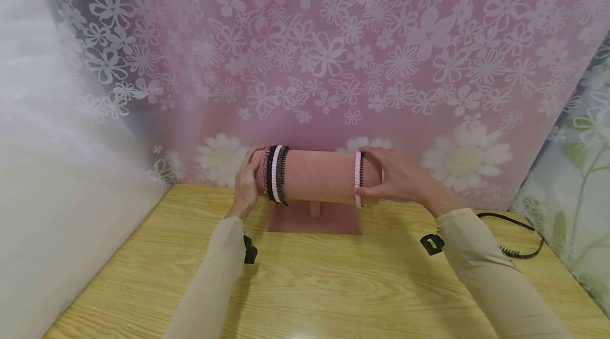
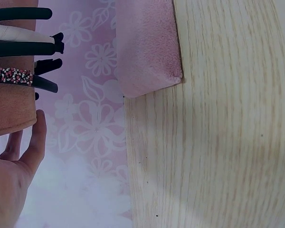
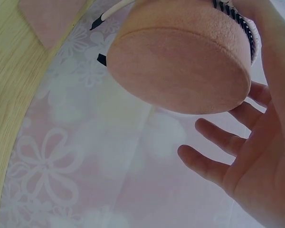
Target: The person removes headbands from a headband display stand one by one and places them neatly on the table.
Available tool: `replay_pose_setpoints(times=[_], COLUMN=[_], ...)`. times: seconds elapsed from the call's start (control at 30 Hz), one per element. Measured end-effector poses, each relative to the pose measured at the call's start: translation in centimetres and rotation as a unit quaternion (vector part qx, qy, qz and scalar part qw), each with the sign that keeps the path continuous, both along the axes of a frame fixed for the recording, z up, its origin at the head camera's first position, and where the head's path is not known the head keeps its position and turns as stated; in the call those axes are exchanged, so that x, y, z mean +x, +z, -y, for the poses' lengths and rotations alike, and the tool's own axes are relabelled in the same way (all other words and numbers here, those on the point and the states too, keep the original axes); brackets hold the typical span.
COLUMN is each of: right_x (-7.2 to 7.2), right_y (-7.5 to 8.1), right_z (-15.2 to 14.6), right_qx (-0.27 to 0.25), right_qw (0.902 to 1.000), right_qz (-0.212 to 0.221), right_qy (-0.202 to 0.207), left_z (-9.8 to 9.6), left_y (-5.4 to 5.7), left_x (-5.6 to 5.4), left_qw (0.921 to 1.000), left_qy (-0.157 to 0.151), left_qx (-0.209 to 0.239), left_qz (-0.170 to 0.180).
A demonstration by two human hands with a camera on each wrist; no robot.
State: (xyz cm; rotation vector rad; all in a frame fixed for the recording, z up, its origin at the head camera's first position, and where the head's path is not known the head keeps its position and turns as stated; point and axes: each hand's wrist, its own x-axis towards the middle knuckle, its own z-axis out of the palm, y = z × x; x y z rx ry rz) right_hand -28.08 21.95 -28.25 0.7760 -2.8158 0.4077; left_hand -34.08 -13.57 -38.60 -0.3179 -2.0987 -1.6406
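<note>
Pink flower-printed sheeting hangs behind your wood-grained tabletop. At the frame's centre, a fuzzy pink plush roll lies crosswise above a flat rectangular base. Left of centre, glittery, black and pleated white headbands arch over it side by side; a slender black toothed hoop lies at the right. Your left hand grips the roll's left end, fingers bent round its edge. At its right end, your right hand pinches a ribbed pale headband with dark comb teeth between thumb and fingers. Your sleeved forearms reach up from the bottom edge.
</note>
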Motion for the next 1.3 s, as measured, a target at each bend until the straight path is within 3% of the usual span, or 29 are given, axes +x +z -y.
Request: replay_pose_setpoints(times=[1.3], right_x=[1.0], right_y=[-0.1], right_z=[-1.9], right_qx=[0.013], right_qw=[0.9999], right_qz=[-0.009], right_qy=[-0.005], left_z=[0.0], left_y=[0.0], left_x=[0.2], left_qw=[0.9997], left_qy=[-0.012], left_qx=[0.015], left_qz=[0.013])
